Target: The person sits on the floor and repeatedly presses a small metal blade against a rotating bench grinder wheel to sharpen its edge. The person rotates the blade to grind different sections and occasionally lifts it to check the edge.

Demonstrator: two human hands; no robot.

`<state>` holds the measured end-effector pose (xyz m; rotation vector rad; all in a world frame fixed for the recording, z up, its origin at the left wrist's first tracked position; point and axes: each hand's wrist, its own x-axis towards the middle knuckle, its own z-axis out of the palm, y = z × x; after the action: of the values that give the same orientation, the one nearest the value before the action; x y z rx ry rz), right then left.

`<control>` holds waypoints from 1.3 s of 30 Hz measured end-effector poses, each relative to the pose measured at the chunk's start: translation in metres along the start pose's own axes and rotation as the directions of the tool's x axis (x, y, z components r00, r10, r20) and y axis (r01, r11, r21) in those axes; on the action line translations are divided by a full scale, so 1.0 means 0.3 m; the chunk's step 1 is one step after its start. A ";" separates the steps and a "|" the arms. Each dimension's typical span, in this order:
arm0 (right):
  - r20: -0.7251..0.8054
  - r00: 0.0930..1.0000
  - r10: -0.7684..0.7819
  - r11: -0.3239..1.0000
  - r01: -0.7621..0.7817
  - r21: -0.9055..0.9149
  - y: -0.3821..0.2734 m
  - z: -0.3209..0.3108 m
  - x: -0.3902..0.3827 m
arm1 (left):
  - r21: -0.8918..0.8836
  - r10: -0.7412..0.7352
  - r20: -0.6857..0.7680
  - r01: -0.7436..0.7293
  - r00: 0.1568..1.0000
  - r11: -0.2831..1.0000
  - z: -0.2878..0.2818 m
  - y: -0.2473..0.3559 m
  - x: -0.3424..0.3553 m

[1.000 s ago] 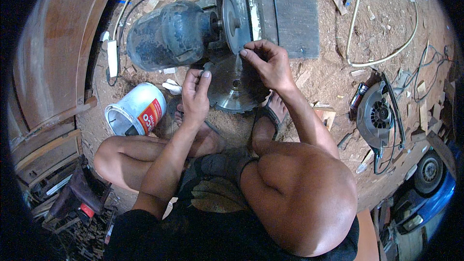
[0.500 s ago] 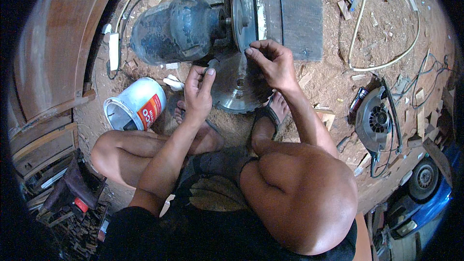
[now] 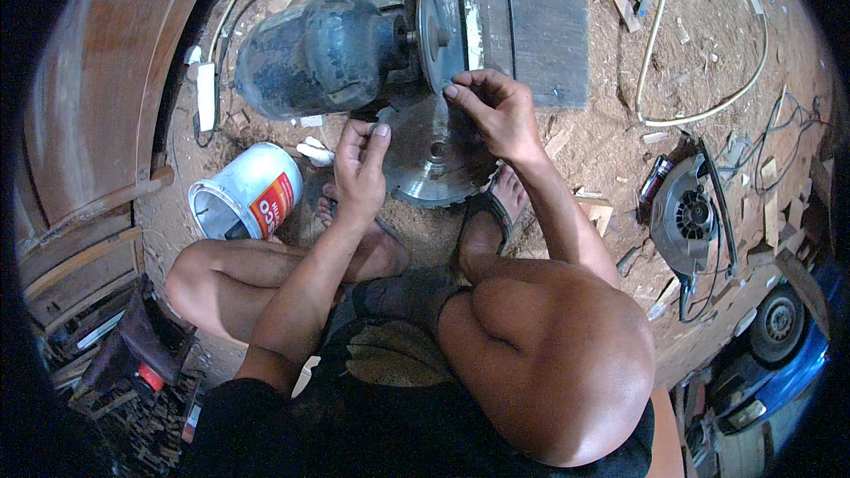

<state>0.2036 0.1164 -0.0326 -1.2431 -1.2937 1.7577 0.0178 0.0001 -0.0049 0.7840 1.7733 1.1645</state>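
Note:
I hold a large round toothed saw blade (image 3: 434,177) over my sandalled feet, below the disc of an electric bench grinder (image 3: 305,57). My left hand (image 3: 361,168) has thumb and fingers closed on the blade's left rim, under the motor housing. My right hand (image 3: 496,115) pinches the blade's upper right rim right at the lower edge of the grinding disc (image 3: 434,26); whether the teeth touch the disc I cannot tell. The grinder has a dark flat board (image 3: 549,53) on its right.
A white bucket (image 3: 230,195) lies tipped at left. At right are a circular saw (image 3: 686,221), a small canister (image 3: 653,181) and scrap wood (image 3: 770,212). Pale hoses, cables and sawdust cover the ground. Wooden panels (image 3: 106,124) stand at left; a blue car (image 3: 797,354) is at lower right.
The view has shifted slightly. Both hands keep their grip on the blade, with only very small movement near the grinding disc.

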 end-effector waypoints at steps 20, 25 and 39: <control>-0.041 0.997 0.061 0.976 -0.051 0.213 -0.057 -0.026 -0.134 | 0.191 0.416 0.036 -0.415 0.909 0.890 0.011 0.070 -0.092; 0.006 0.997 0.071 0.950 -0.070 0.304 -0.053 -0.061 -0.158 | 0.181 0.602 0.164 -0.624 0.781 0.760 0.000 0.189 -0.090; -0.027 0.999 -0.024 0.966 0.030 0.255 -0.057 -0.047 -0.175 | 0.178 0.518 0.160 -0.541 0.840 0.822 -0.019 0.223 -0.124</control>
<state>0.2351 0.0812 -0.0005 -1.0911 -1.0265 1.8193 0.0322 -0.0089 0.0699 1.5194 1.6559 1.2566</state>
